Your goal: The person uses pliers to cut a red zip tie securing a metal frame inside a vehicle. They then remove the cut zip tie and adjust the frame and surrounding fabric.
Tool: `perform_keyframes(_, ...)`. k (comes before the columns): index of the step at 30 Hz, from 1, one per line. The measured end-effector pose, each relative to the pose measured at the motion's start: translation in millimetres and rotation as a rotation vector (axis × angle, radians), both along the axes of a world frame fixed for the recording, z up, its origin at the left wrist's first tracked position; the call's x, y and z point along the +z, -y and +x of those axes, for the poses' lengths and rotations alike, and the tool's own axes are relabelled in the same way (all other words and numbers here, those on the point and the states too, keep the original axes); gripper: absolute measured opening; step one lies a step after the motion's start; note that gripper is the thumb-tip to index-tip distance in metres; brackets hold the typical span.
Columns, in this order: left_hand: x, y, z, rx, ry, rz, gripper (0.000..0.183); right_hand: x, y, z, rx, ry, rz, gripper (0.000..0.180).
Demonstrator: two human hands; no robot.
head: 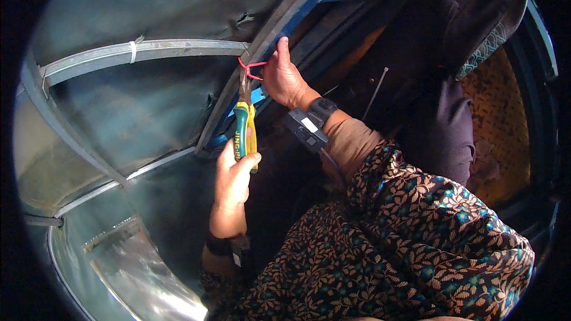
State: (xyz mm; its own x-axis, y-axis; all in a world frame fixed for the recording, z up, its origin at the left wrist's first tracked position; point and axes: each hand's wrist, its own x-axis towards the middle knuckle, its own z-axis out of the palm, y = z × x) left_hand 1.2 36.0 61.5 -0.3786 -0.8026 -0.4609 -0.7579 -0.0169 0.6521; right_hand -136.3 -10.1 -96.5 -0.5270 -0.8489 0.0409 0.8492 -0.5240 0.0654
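My left hand grips combination pliers with green and yellow handles, their jaws pointing up. The jaw tips meet a red plastic-like strand, looped at the joint between a grey curved metal bar and a diagonal metal frame bar with a blue side. Against this blue side lies my right hand, its thumb raised and its other fingers mostly hidden. One red end reaches those fingers; whether they pinch it cannot be told. A pale tie wraps the curved bar.
Dark sheeting with a small tear spans the frame. A shiny translucent panel lies lower left. A thin pale tie lies on dark cloth. Dark trousers and a rusty yellow treadplate are at right.
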Motion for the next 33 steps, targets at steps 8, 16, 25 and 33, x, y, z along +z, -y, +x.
perform_keyframes(8, 4, 2, -1, -0.095, 0.017, -0.073, 0.049, 0, 1, 0, -0.004, 0.001, -0.023, 0.085)
perform_keyframes(16, -1, 0, 1, -0.053, -0.023, -0.032, 0.051, -3, 5, 1, -0.01, -0.003, -0.036, 0.082)
perform_keyframes(25, 1, 2, 1, 0.024, -0.033, 0.012, 0.053, -1, 1, 0, 0.02, 0.009, 0.013, 0.082)
perform_keyframes(33, -2, 13, 5, -0.124, 0.047, -0.033, 0.056, 0, 1, 2, 0.055, -0.004, 0.047, 0.086)
